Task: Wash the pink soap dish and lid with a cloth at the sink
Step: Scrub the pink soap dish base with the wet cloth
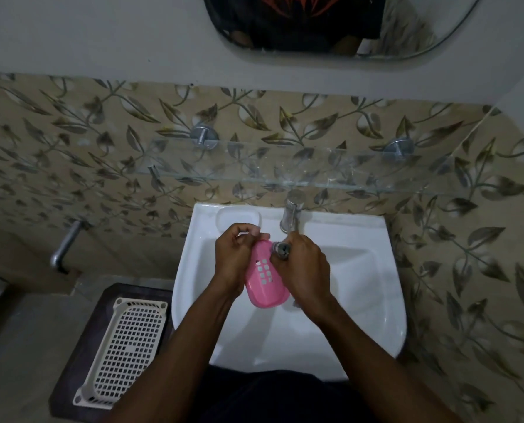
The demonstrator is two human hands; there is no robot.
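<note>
A pink soap dish with a grid of small drain holes is held tilted over the white sink. My left hand grips its left edge. My right hand is closed around a grey cloth pressed against the dish's upper right end, just below the tap. I cannot tell whether the pink piece is the dish or its lid; no second pink piece is in view.
A glass shelf juts out over the tap. A moulded soap recess sits at the sink's back left. A white perforated basket lies on a dark stool left of the sink. A mirror hangs above.
</note>
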